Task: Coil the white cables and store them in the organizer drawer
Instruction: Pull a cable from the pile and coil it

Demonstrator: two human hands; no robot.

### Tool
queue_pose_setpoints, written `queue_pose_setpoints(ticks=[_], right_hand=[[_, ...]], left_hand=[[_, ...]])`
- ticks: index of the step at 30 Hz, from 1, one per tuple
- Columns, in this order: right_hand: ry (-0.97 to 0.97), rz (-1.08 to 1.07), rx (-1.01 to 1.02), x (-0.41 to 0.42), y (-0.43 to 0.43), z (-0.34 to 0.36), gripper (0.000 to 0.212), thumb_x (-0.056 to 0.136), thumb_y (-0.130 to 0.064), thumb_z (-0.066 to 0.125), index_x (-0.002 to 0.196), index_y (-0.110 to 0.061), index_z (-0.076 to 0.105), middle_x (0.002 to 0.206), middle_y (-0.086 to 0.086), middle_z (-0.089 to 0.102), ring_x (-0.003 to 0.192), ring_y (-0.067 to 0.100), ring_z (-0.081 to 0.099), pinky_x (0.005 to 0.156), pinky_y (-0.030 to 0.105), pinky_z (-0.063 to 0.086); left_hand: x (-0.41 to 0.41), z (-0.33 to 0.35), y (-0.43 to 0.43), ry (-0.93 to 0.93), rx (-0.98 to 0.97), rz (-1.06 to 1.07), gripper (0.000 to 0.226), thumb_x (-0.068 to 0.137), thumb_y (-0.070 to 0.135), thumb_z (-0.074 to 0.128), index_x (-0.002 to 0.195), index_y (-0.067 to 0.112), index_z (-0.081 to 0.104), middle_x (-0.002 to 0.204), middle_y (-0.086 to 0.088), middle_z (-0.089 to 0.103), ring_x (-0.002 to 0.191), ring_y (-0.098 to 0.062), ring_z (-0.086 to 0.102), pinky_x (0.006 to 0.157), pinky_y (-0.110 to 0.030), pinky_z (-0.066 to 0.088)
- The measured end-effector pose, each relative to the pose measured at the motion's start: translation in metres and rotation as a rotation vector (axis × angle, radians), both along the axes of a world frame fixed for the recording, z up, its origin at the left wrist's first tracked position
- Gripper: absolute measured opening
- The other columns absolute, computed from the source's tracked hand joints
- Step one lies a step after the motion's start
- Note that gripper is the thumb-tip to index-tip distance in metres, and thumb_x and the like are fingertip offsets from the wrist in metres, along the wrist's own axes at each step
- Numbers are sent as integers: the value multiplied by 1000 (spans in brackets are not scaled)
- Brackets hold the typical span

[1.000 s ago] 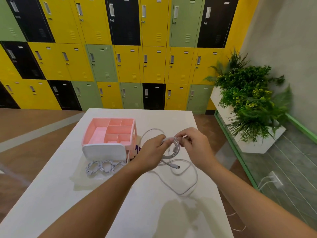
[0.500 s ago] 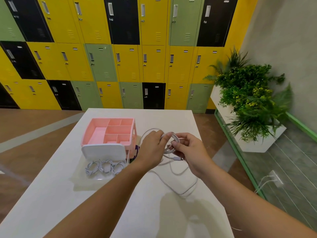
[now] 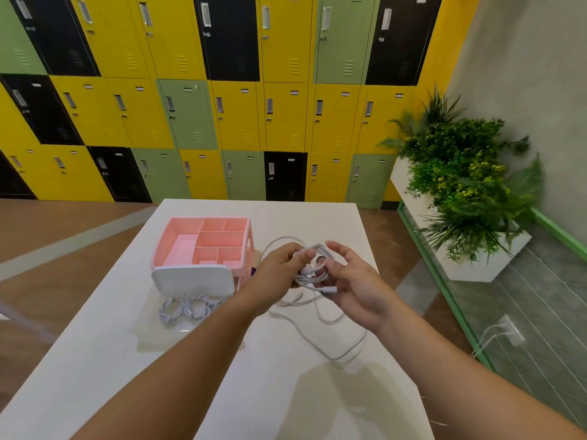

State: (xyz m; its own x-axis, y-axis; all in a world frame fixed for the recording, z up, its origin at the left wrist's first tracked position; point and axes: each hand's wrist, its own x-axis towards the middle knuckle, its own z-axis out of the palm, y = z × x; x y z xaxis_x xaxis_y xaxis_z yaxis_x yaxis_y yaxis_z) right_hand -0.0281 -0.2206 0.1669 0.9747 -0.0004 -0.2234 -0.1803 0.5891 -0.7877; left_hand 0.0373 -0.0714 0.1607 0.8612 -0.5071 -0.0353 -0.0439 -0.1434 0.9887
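White cable (image 3: 309, 274), coil thicker, another loop added

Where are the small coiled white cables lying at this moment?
In the head view, the coiled cables lie left of centre on the white table, directly in front of the pink organizer and left of the left hand.

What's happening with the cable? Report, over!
Left hand and right hand hold cable. Half coiled, tail loose on table. Finished coils by organizer. Nothing blocking.
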Motion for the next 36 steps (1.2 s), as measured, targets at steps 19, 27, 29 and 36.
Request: queue_pose_setpoints(ticks=[19, 27, 29, 36], right_hand=[[63, -86, -342, -5, 0, 0, 34, 88, -11, 67, 119, -14, 55, 93, 8, 61, 78, 16, 62, 71, 27, 54], [168, -187, -189, -6, 6, -6, 16, 88, -1, 63, 102, -6, 58, 78, 7, 69, 61, 10, 61, 57, 18, 52], [187, -150, -201, -6, 7, -7, 10, 89, 2, 59, 95, -6, 60, 76, 5, 71, 59, 9, 61, 55, 17, 50], [85, -61, -141, -6, 8, 3, 19, 95, 1, 50, 100, -1, 68, 88, 9, 72, 74, 13, 67, 64, 20, 56]], left_hand=[[-6, 14, 8, -219, 137, 142, 33, 104, 42, 33, 83, 22, 49, 68, 3, 53, 65, -13, 49, 71, -35, 42], [-15, 16, 4, -116, 22, 14, 36, 105, 36, 33, 77, 16, 44, 62, 5, 44, 59, -8, 40, 68, -26, 38], [-18, 16, 2, -139, 42, -51, 37, 105, 35, 33, 76, 15, 45, 60, 6, 45, 60, -10, 40, 65, -24, 37], [-24, 16, 0, -262, 229, 53, 34, 104, 39, 34, 77, 25, 49, 71, 8, 53, 66, -7, 47, 62, -25, 36]])
